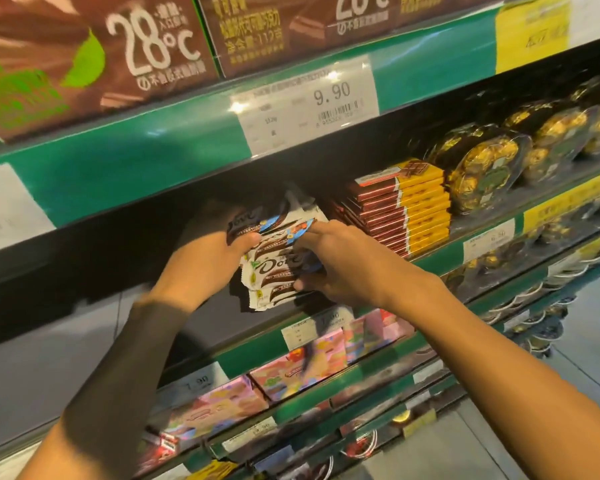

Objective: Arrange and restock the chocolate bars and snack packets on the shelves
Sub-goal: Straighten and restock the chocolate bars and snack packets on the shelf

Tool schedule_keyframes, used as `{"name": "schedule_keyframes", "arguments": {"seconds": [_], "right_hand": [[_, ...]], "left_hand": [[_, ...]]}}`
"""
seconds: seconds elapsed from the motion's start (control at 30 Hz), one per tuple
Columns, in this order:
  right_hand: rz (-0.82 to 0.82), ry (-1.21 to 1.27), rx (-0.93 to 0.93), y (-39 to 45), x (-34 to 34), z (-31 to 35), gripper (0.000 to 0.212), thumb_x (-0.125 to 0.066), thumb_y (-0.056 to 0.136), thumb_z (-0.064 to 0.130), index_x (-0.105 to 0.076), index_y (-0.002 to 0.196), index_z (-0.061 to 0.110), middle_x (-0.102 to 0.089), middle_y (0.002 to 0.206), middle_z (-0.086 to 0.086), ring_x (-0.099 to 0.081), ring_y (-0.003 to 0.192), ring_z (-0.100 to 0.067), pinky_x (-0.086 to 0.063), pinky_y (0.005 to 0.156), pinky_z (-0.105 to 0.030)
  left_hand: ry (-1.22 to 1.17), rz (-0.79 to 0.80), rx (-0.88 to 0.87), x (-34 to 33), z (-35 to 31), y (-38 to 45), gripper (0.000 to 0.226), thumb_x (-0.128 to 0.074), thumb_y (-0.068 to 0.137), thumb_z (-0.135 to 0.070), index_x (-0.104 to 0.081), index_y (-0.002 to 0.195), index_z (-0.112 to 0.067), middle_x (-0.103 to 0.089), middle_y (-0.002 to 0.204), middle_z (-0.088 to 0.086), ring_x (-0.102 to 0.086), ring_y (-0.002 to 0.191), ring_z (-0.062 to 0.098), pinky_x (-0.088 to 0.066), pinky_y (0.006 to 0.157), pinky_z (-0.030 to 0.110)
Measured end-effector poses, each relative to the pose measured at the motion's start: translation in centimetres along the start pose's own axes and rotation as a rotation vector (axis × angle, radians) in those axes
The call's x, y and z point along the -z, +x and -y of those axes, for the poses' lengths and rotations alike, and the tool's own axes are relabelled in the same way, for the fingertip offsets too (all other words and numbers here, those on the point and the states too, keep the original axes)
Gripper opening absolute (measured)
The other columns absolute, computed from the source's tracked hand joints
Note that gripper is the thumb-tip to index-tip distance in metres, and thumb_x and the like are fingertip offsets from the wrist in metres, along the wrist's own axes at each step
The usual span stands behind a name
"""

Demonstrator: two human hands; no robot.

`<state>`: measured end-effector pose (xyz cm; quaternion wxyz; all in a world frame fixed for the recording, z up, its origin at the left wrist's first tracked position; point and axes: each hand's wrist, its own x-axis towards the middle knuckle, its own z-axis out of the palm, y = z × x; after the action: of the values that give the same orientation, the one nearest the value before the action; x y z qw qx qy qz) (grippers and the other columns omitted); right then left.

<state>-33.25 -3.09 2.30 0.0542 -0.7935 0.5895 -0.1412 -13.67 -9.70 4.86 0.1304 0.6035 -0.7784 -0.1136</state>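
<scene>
**Both hands gripping a bundle of chocolate bars at the shelf**

The person is holding a stack of white-and-brown Dove chocolate bars (274, 258) at the front of the middle shelf (433, 261), just under the green price rail (136, 174). The left hand (208, 251) is gripping the stack from its left side, thumb pressing on the top bar. The right hand (340, 261) is closing round the right end, fingers curling under the lower bars while the index finger is pinching a blue-edged wrapper on top. The bars are lying between the two hands, fanned and slightly tilted. Just beside them to the right a neat pile of red-and-yellow bars (402, 213) is sitting, then round gold-foil chocolate boxes (482, 168). Pink packets (312, 362) are lying on the shelf below.
</scene>
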Motion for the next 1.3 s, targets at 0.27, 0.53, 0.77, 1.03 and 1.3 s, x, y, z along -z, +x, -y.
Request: {"name": "schedule_keyframes", "arguments": {"seconds": [0.27, 0.53, 0.77, 1.03, 1.3], "right_hand": [[-0.130, 0.193, -0.075, -1.8, 1.2, 2.4, 0.036, -0.067, 0.089, 0.043, -0.062, 0.114, 0.018, -0.066, 0.112, -0.001, -0.060, 0.100, -0.019, -0.052, 0.084, -0.041], [-0.119, 0.553, -0.081, -3.4, -2.5, 10.0, 0.066, -0.058, 0.066, 0.075, -0.066, 0.117, 0.034, -0.068, 0.102, 0.022, -0.063, 0.091, 0.000, -0.052, 0.079, -0.023], [0.169, 0.770, 0.092, -2.3, -9.1, 17.7, 0.030, -0.086, 0.071, 0.033, -0.069, 0.095, 0.039, -0.069, 0.084, 0.032, -0.063, 0.075, 0.010, -0.042, 0.065, -0.003], [0.397, 0.752, 0.288, -4.0, -15.5, 28.0, 0.030, -0.084, 0.070, 0.045, -0.061, 0.089, 0.044, -0.064, 0.076, 0.034, -0.058, 0.078, 0.018, -0.041, 0.068, -0.006], [0.551, 0.778, 0.402, -6.7, -20.7, 43.0, 0.034, -0.082, 0.066, 0.059, -0.067, 0.090, 0.039, -0.070, 0.078, 0.023, -0.064, 0.075, 0.008, -0.047, 0.070, -0.013]], "left_hand": [[-0.545, -0.178, 0.058, 2.2, 4.0, -5.3, 0.023, -0.068, 0.088, -0.041, -0.064, 0.097, -0.020, -0.067, 0.083, -0.001, -0.062, 0.077, 0.020, -0.045, 0.065, 0.032], [-0.855, -0.367, 0.273, 1.7, 11.4, -17.5, 0.033, -0.066, 0.082, -0.058, -0.066, 0.109, -0.040, -0.071, 0.088, -0.020, -0.066, 0.077, -0.001, -0.047, 0.068, 0.018], [-0.904, -0.607, 0.549, -0.8, 16.3, -28.6, 0.029, -0.073, 0.079, -0.036, -0.070, 0.106, -0.026, -0.074, 0.089, 0.005, -0.064, 0.077, 0.013, -0.049, 0.069, 0.023], [-0.823, -0.850, 0.869, -2.3, 19.9, -40.5, 0.022, -0.073, 0.084, -0.012, -0.069, 0.103, -0.022, -0.066, 0.062, -0.016, -0.049, 0.050, -0.004, -0.040, 0.050, 0.010], [-0.841, -1.042, 1.011, -1.0, 27.3, -52.6, 0.022, -0.074, 0.083, -0.011, -0.068, 0.102, -0.020, -0.066, 0.062, -0.010, -0.048, 0.050, 0.000, -0.041, 0.050, 0.013]]}}
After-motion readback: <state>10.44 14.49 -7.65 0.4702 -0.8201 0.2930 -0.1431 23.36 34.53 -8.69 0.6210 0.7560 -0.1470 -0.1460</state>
